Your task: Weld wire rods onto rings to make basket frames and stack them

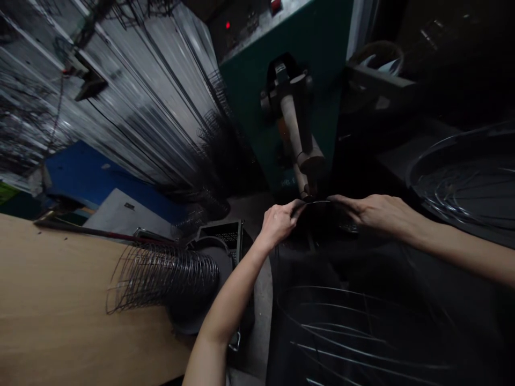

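My left hand [277,222] pinches a thin dark wire hoop [317,202] near its top edge. My right hand [374,212] grips the same hoop a little farther along, with the fingers reaching over it. Between my hands, the wire passes just below a pale roller arm [295,123] mounted on a green machine [257,91]. The lower part of the hoop fades into the dark. Below my hands hangs a large bundle of wire rings [354,332], partly lost in shadow.
A slanted stack of wire rings [161,276] lies on a wooden tabletop [52,289] at left. A dark crate [221,236] stands beyond it. Further wire rings fill a round black tray [462,182] at right. Long hanging wires [137,91] and a blue panel [96,179] lie behind.
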Action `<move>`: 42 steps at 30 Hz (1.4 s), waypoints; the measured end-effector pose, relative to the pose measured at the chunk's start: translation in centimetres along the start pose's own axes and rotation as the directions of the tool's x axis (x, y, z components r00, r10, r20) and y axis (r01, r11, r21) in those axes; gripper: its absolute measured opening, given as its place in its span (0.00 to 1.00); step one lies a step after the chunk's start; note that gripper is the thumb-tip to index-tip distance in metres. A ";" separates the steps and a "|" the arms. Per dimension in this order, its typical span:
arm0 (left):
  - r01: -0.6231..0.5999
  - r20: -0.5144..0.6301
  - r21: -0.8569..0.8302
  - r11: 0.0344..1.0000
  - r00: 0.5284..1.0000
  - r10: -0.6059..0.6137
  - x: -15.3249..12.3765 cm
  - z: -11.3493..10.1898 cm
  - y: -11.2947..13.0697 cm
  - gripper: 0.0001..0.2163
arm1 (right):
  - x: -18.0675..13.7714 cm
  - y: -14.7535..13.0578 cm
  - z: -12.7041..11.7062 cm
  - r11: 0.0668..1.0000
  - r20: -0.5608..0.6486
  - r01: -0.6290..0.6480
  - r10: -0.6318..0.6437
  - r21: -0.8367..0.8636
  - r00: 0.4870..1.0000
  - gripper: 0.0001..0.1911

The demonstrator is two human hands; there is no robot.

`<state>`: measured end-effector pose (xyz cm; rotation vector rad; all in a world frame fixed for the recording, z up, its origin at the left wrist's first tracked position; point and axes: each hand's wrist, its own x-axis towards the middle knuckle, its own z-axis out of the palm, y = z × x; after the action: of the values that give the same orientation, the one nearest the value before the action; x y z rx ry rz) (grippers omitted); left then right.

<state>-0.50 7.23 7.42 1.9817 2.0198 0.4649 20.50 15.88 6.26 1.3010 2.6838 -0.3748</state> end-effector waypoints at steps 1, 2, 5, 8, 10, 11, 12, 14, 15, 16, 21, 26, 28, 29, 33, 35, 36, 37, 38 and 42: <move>-0.002 0.000 0.004 1.000 1.000 0.002 0.1 -0.1 0.1 0.15 | 0.0 -0.2 -0.2 1.000 0.003 -0.014 0.014 -0.003 1.000 0.30; -0.004 0.005 0.005 1.000 1.000 0.004 0.2 -0.1 0.2 0.15 | 0.1 -0.4 -0.4 1.000 0.007 -0.019 0.019 -0.013 1.000 0.30; 0.003 0.017 0.027 1.000 1.000 -0.004 0.3 -0.1 0.4 0.15 | 0.2 -0.8 -0.7 0.998 0.012 0.024 -0.023 -0.055 1.000 0.28; 0.000 0.021 0.100 0.995 1.000 -0.002 0.2 0.2 0.4 0.15 | 0.4 -0.9 -0.7 0.993 0.004 0.074 -0.074 -0.091 0.997 0.24; -0.004 0.039 0.148 0.989 0.999 -0.002 0.2 0.3 0.4 0.16 | 0.5 -0.9 -0.6 0.991 0.009 0.075 -0.075 -0.111 0.997 0.24; -0.001 0.045 0.170 0.985 0.999 -0.007 0.2 0.3 0.4 0.16 | 0.6 -0.8 -0.6 0.991 0.014 0.072 -0.071 -0.117 0.997 0.24; 0.004 0.046 0.188 0.982 0.999 -0.013 0.2 0.2 0.4 0.16 | 0.7 -0.7 -0.6 0.990 0.015 0.069 -0.068 -0.119 0.998 0.25; 0.016 0.039 0.212 0.977 0.999 -0.024 0.3 -0.1 0.5 0.16 | 0.9 -0.5 -0.7 0.992 0.004 0.065 -0.065 -0.110 0.998 0.26; 0.022 0.037 0.219 0.976 0.999 -0.031 0.4 -0.2 0.5 0.16 | 1.0 -0.5 -0.7 0.993 -0.006 0.062 -0.063 -0.101 0.998 0.27; 0.027 0.036 0.222 0.975 0.999 -0.036 0.6 -0.4 0.5 0.16 | 1.1 -0.4 -0.8 0.994 -0.013 0.058 -0.060 -0.089 0.998 0.27; 0.036 0.043 0.195 0.980 0.998 -0.045 1.4 -0.9 0.4 0.16 | 1.9 0.0 -0.8 0.998 -0.021 0.052 -0.053 -0.030 0.998 0.28; 0.023 0.051 0.168 0.986 0.998 -0.032 2.0 -0.9 0.2 0.16 | 2.7 0.4 -0.7 0.998 -0.027 0.057 -0.058 -0.034 0.998 0.29; 0.018 0.057 0.155 0.988 0.998 -0.027 2.2 -0.9 0.1 0.16 | 2.8 0.5 -0.7 0.998 -0.025 0.060 -0.061 -0.037 0.998 0.29; 0.016 0.057 0.149 0.989 0.998 -0.025 2.3 -0.9 0.1 0.16 | 2.9 0.5 -0.8 0.998 -0.025 0.058 -0.059 -0.039 0.998 0.29; 0.022 0.056 0.124 0.992 0.998 -0.029 2.4 -1.0 0.2 0.16 | 2.6 0.2 -1.1 0.998 -0.030 0.048 -0.048 -0.029 0.998 0.29; 0.021 0.065 0.110 0.994 0.997 -0.029 2.4 -1.1 0.2 0.16 | 2.4 0.0 -1.4 0.999 -0.025 0.046 -0.046 -0.007 0.999 0.29; 0.020 0.068 0.103 0.994 0.997 -0.027 2.5 -1.1 0.3 0.16 | 2.4 -0.1 -1.5 0.999 -0.020 0.043 -0.043 0.004 0.999 0.29; 0.018 0.069 0.098 0.995 0.997 -0.025 2.5 -1.1 0.2 0.16 | 2.3 -0.2 -1.7 0.999 -0.012 0.039 -0.039 0.014 0.999 0.29; 0.018 0.068 0.098 0.995 0.997 -0.024 2.5 -1.1 0.2 0.16 | 2.3 -0.2 -1.8 0.999 -0.003 0.032 -0.032 0.023 0.999 0.29; 0.025 0.044 0.150 0.988 0.998 -0.032 2.4 -0.8 0.1 0.16 | 2.7 0.1 -1.6 0.997 -0.017 0.030 -0.029 0.068 0.999 0.27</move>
<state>-0.77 9.61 8.26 2.0245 2.1071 0.2652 18.87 18.41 7.19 1.2889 2.7288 -0.4660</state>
